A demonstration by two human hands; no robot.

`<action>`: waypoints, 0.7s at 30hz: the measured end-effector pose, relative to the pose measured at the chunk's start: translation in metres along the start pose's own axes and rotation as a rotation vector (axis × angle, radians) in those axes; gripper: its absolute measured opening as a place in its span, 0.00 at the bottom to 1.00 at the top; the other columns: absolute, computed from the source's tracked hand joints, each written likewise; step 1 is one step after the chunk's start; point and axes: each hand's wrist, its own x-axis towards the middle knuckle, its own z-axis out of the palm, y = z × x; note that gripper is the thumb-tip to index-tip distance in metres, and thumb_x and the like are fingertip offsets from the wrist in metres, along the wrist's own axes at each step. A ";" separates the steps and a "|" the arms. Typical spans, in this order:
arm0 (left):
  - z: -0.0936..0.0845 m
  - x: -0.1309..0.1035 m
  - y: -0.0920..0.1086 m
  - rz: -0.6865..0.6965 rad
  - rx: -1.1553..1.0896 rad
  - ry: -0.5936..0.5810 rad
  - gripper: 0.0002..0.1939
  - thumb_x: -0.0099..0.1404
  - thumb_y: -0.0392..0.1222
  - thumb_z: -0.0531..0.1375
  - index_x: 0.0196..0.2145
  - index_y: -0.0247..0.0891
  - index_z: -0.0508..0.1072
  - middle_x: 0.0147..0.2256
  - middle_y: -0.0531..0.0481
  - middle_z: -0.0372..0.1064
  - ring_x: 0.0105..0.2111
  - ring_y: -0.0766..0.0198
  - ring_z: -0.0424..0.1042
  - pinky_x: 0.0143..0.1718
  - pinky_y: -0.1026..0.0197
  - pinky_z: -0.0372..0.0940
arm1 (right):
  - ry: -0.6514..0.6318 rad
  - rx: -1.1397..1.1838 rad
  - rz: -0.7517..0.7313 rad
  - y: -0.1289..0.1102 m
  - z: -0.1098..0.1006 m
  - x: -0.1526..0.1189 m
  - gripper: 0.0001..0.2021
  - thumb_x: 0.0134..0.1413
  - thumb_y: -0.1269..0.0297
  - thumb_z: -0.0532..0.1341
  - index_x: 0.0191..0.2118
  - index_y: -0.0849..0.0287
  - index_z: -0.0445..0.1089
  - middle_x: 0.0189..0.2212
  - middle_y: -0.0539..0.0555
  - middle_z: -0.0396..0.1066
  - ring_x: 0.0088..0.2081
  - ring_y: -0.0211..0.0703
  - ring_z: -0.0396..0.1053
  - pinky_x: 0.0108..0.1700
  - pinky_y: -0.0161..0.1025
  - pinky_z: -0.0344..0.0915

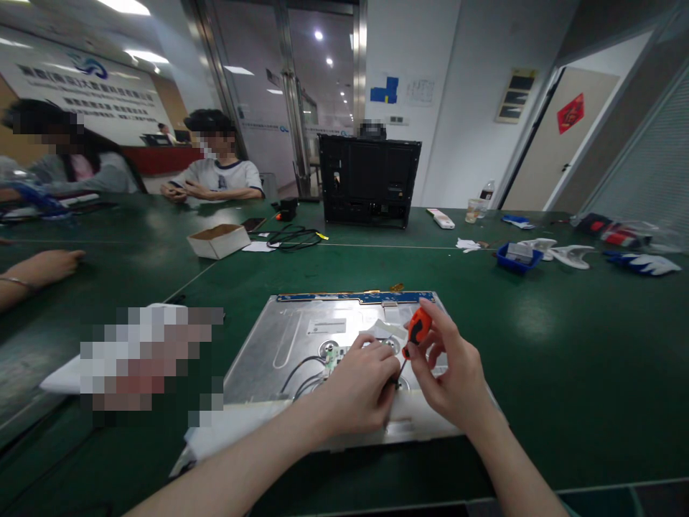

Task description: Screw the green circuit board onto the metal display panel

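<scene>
Head view: right hand (455,370) has the orange-and-black screwdriver (418,330) pinched by the handle between thumb and fingers. Driver is tilted, handle up, shaft running down and left to the panel area beside the left hand (366,388). Tip too small to make out, can't confirm contact with a screw.

Left hand lies over the middle of the metal-backed display panel (255,362), fingers curled next to the shaft. Can't tell if it's gripping anything; fingertips are partly hidden.

Panel sits flat on the green table (543,388), right in front of the person, back side up. Blue circuit board strip (344,297) along its far edge, white label (327,326) on the metal below that. Small green circuit board (334,356) pokes out just left of the left hand, black wires (296,372) curving off its left side. White sheet along the near edge, partly under the left forearm.

Beyond the panel: black monitor housing (371,179) standing upright, open white box (218,241) to its left with a coiled black cable (293,238) nearby. Blue tray (517,260) off to the right. Co-worker in a white T-shirt (223,176) sits at far left-center.
</scene>
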 end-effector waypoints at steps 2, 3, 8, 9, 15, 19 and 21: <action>-0.001 0.000 0.000 -0.003 0.000 -0.004 0.07 0.60 0.32 0.56 0.36 0.38 0.71 0.38 0.46 0.73 0.39 0.54 0.71 0.51 0.48 0.58 | 0.003 -0.009 0.004 0.001 0.001 0.000 0.29 0.63 0.70 0.56 0.68 0.52 0.52 0.32 0.49 0.72 0.22 0.36 0.69 0.21 0.32 0.68; -0.001 0.000 0.001 -0.005 -0.001 -0.005 0.07 0.59 0.32 0.56 0.36 0.38 0.71 0.38 0.46 0.73 0.39 0.54 0.71 0.51 0.48 0.58 | 0.009 -0.014 0.002 0.001 0.001 0.000 0.28 0.64 0.70 0.57 0.67 0.52 0.52 0.33 0.49 0.72 0.22 0.36 0.69 0.21 0.32 0.68; -0.002 -0.001 0.002 -0.010 0.000 -0.004 0.07 0.59 0.32 0.56 0.36 0.39 0.70 0.38 0.46 0.74 0.40 0.53 0.71 0.51 0.47 0.58 | 0.040 -0.045 -0.032 0.003 0.003 0.000 0.27 0.65 0.67 0.59 0.66 0.50 0.52 0.32 0.48 0.71 0.21 0.34 0.67 0.20 0.32 0.66; -0.002 -0.001 0.002 -0.012 0.003 0.000 0.07 0.59 0.32 0.56 0.35 0.39 0.70 0.38 0.46 0.74 0.40 0.54 0.71 0.51 0.47 0.59 | 0.048 -0.052 -0.037 0.003 0.004 0.000 0.26 0.65 0.66 0.59 0.65 0.50 0.52 0.32 0.47 0.71 0.20 0.34 0.66 0.19 0.31 0.66; -0.001 -0.002 0.004 -0.007 -0.001 0.022 0.06 0.60 0.32 0.56 0.35 0.38 0.70 0.37 0.46 0.74 0.39 0.55 0.71 0.51 0.48 0.59 | 0.044 -0.052 -0.025 0.003 0.003 -0.001 0.26 0.65 0.63 0.60 0.64 0.51 0.53 0.34 0.48 0.72 0.21 0.34 0.66 0.21 0.32 0.67; -0.001 -0.001 0.003 -0.010 0.000 0.018 0.05 0.60 0.32 0.56 0.34 0.38 0.71 0.36 0.46 0.73 0.38 0.55 0.71 0.50 0.48 0.59 | 0.015 -0.014 0.001 0.001 0.002 -0.001 0.27 0.65 0.65 0.58 0.67 0.53 0.52 0.34 0.50 0.72 0.23 0.35 0.68 0.22 0.32 0.68; -0.001 -0.001 0.003 -0.008 -0.001 0.014 0.06 0.61 0.33 0.56 0.35 0.38 0.71 0.36 0.46 0.73 0.39 0.55 0.71 0.50 0.48 0.59 | 0.001 -0.004 0.009 0.001 0.001 -0.001 0.29 0.64 0.67 0.57 0.68 0.53 0.50 0.34 0.50 0.73 0.23 0.36 0.69 0.22 0.33 0.69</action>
